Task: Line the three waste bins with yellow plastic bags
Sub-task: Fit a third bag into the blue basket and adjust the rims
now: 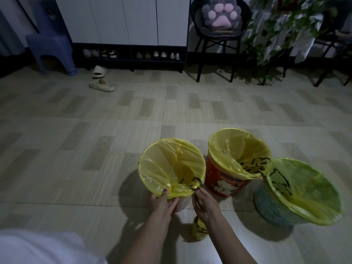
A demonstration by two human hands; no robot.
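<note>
Three waste bins stand on the floor, each with a yellow plastic bag over its rim. The left bin (181, 203) is pale and mostly hidden by its yellow bag (167, 168). My left hand (163, 202) grips that bag's folded edge at the near rim. My right hand (204, 203) pinches the gathered, knotted part of the same bag beside it. A red cartoon-printed bin (224, 185) stands in the middle and a teal patterned bin (274, 208) on the right. A roll of yellow bags (198, 228) lies on the floor between my forearms.
A pair of beige slippers (101, 80) lies far left on the tiled floor. Behind are a blue plastic stool (51, 48), a white cabinet with a shoe shelf (131, 54), a black chair with a paw cushion (221, 20) and a trailing plant (270, 35).
</note>
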